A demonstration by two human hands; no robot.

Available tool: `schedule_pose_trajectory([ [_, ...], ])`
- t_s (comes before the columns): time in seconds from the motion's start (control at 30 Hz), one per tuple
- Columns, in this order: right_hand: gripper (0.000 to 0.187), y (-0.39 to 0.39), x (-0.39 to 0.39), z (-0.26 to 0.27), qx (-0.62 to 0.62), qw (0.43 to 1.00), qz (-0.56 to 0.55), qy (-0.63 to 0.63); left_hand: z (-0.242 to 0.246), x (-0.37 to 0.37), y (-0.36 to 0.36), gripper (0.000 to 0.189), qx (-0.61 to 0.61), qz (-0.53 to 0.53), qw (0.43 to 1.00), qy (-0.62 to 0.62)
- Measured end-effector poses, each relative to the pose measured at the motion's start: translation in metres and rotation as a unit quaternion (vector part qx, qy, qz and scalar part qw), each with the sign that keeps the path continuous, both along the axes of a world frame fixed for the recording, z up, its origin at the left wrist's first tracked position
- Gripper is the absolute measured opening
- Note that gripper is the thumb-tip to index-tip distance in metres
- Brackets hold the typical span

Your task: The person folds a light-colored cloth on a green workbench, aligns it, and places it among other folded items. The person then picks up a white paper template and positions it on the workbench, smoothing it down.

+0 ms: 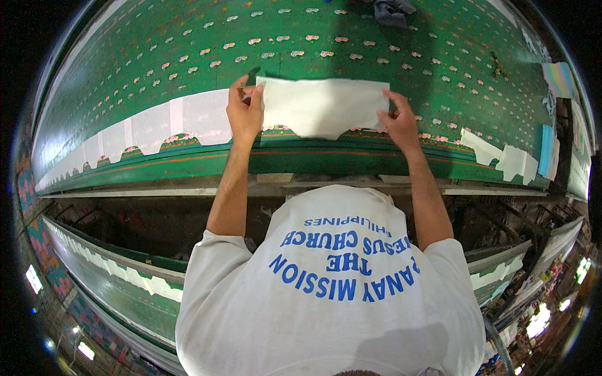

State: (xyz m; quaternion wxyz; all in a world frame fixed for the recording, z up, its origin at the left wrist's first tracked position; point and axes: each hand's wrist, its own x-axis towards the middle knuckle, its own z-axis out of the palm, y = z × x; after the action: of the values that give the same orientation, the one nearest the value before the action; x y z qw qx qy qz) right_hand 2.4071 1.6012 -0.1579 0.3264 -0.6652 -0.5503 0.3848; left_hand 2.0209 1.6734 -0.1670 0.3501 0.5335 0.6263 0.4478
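A white cut fabric piece [324,105], wide with a narrower tab at its lower edge, is stretched between my two hands over the green printing table [282,162]. My left hand [245,110] pinches its left edge between thumb and fingers. At the right edge, my right hand [400,117] grips the upper corner. Left of the piece, a row of similar white fabric pieces [202,115] lies flat along the near side of the table. Whether the held piece touches the table all over, I cannot tell.
Small printed motifs [312,37] run in rows across the tabletop. A dark grey cloth [392,11] lies at the far side. Loose white pieces [517,162] and a blue stack [546,150] sit at the right end. Another long table [122,291] with white pieces stands behind me.
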Motion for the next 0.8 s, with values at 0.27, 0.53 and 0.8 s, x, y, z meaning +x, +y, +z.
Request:
schedule_pose_trajectory([
  [0.27,0.060,0.033,0.022,0.028,0.068,0.993,-0.051,0.080,0.037,0.021,0.042,0.046,0.110,0.006,0.994,0.003],
  [0.53,0.061,-0.040,0.009,-0.008,-0.019,0.997,0.065,0.033,-0.018,-0.017,-0.040,0.047,-0.002,-0.021,0.998,0.058],
  [0.8,0.061,-0.062,0.004,0.015,-0.060,0.990,0.022,0.126,0.024,-0.021,-0.079,0.044,0.007,0.023,1.000,0.020],
])
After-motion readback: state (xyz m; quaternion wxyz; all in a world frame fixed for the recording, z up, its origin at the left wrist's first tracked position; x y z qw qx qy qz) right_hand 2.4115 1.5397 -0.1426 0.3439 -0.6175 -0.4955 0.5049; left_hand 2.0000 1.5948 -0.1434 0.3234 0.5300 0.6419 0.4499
